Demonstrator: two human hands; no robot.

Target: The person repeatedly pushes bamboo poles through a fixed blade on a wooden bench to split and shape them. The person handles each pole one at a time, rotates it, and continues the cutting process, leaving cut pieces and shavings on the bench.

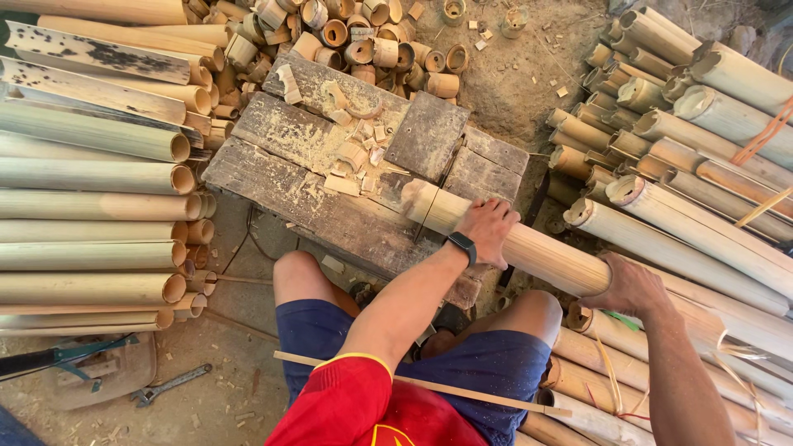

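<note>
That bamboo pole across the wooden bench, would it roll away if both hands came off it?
Probably. The bamboo pole is round and smooth, and overhangs the wooden bench, so it may roll or tip. The left hand and right hand steady it. It looks stiff, and likely light if hollow like the cut pieces.

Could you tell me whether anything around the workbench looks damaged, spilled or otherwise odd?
Offcut chips litter the wooden bench. Two bamboo poles at upper left show dark mould-like blotches. Both hands hold a clean pole.
</note>
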